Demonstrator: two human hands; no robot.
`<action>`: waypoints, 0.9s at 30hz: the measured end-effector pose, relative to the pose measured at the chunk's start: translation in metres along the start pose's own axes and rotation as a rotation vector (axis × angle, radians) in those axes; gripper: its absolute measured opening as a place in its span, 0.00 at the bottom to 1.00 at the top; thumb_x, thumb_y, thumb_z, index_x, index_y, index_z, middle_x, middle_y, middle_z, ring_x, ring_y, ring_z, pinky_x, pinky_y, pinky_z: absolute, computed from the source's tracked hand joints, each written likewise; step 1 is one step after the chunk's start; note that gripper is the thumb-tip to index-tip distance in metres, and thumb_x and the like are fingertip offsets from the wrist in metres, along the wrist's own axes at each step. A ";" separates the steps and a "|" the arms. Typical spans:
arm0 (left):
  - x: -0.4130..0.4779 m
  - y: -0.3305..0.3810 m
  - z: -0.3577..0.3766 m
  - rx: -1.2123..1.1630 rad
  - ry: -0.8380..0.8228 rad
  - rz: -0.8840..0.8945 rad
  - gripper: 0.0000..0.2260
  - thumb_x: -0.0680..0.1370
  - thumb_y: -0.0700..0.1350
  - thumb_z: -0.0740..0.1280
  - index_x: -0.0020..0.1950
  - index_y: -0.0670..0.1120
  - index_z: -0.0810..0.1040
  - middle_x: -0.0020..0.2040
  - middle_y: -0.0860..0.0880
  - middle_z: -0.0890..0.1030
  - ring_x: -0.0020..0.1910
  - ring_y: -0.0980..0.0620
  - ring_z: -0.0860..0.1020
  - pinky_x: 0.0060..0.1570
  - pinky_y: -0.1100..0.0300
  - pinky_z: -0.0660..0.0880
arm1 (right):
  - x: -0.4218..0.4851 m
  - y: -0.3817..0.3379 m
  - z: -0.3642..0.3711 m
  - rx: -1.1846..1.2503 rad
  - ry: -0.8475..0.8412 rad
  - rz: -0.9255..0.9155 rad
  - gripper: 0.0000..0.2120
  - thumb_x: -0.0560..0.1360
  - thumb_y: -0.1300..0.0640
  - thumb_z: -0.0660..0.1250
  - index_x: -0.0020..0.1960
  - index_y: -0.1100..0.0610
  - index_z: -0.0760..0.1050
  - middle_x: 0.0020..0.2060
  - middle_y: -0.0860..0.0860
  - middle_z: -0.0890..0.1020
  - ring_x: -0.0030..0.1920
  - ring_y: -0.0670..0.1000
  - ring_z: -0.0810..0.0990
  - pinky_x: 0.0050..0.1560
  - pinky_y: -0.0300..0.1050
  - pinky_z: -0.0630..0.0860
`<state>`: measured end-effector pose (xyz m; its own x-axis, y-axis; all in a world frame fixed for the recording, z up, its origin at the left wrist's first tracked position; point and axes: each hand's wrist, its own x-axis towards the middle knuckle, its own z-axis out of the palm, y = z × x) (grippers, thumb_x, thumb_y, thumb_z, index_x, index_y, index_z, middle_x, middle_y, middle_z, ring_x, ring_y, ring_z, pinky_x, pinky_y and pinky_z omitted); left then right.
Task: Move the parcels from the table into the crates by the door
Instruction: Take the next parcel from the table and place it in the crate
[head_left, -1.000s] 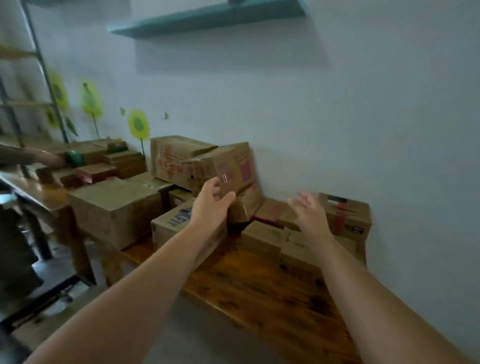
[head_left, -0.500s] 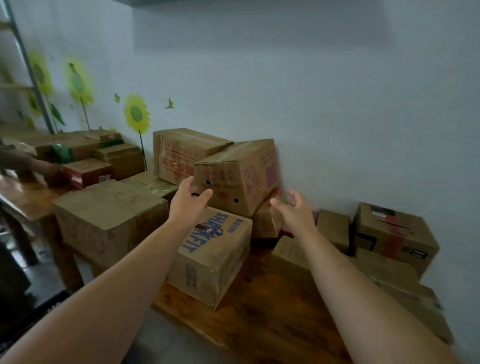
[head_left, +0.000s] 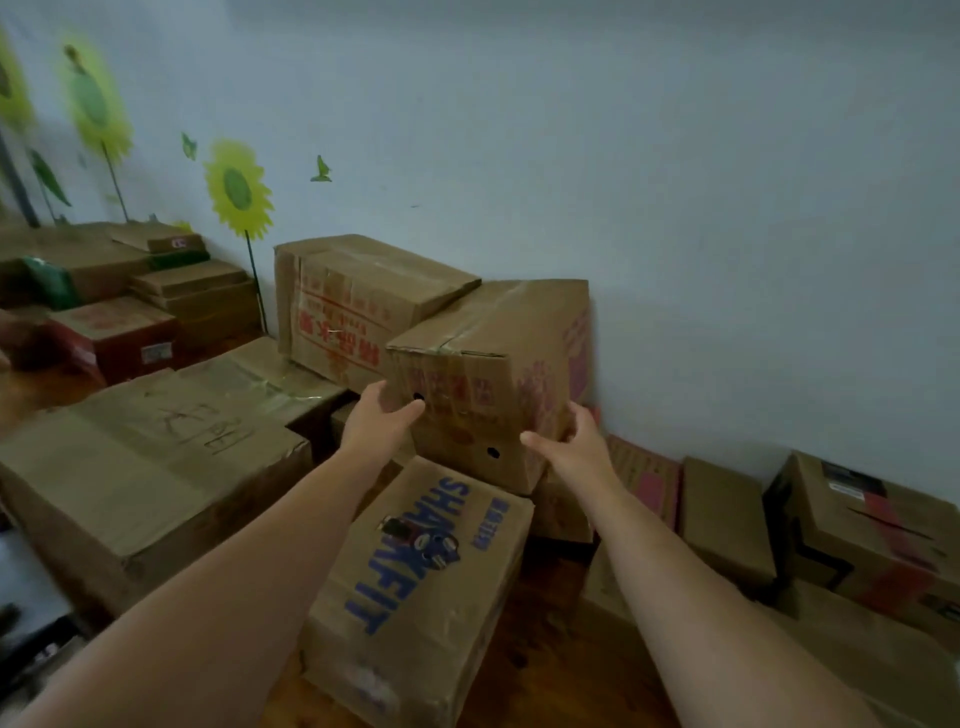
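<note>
**Up top, a box is taken from both sides**

Between the two grips the top box (head_left: 483, 374) is held tilted, with its far side close against the wall (head_left: 701, 208). The left grip (head_left: 376, 423) is spread. Its fingers are laid fairly straight along the box's left side, and the thumb is stretched over the front face beside a round hole. The right grip (head_left: 574, 449) is clasped round the lower right corner, with the fingers curled over the right edge and the thumb pointed inward along the front. Whether the box is lifted clear of what lies beneath cannot be told.

Directly beneath both grips a blue-lettered box (head_left: 415, 571) is seen lying on the wooden bench (head_left: 524, 670). Its far end is met by the top box's lower edge. Beyond the left grip a rear box (head_left: 353, 296) with red print is stacked, touching the top box. Left of the left grip a big box (head_left: 156, 457) with handwriting on its lid is set just beside the blue-lettered one. Well to the right of the right grip a taped box (head_left: 872, 530) is placed near the wall, with smaller boxes between.
</note>
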<state>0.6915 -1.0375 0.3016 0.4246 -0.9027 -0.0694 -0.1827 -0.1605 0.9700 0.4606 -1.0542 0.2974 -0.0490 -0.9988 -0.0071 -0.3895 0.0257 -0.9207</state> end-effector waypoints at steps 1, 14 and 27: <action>0.012 -0.002 0.001 -0.014 -0.017 -0.014 0.31 0.75 0.51 0.69 0.75 0.49 0.59 0.69 0.46 0.70 0.66 0.46 0.70 0.62 0.52 0.68 | 0.006 0.000 0.005 -0.006 0.002 0.020 0.44 0.69 0.48 0.75 0.76 0.50 0.54 0.75 0.53 0.61 0.73 0.56 0.62 0.69 0.56 0.65; 0.124 -0.012 -0.005 -0.186 -0.548 -0.175 0.33 0.71 0.46 0.74 0.71 0.50 0.62 0.62 0.49 0.74 0.54 0.49 0.73 0.52 0.53 0.70 | 0.032 0.003 0.072 -0.046 0.190 0.172 0.59 0.63 0.51 0.80 0.78 0.45 0.41 0.75 0.52 0.62 0.73 0.56 0.63 0.71 0.58 0.62; 0.106 0.020 -0.025 -0.305 -0.694 0.150 0.24 0.77 0.37 0.66 0.67 0.56 0.63 0.60 0.50 0.75 0.56 0.50 0.75 0.45 0.55 0.74 | -0.010 -0.029 0.065 0.095 0.388 0.041 0.47 0.66 0.55 0.78 0.76 0.44 0.53 0.65 0.49 0.75 0.65 0.53 0.73 0.67 0.59 0.68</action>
<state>0.7556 -1.1265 0.3196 -0.2573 -0.9657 0.0356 0.1012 0.0097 0.9948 0.5322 -1.0481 0.2991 -0.4139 -0.9062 0.0865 -0.2945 0.0434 -0.9547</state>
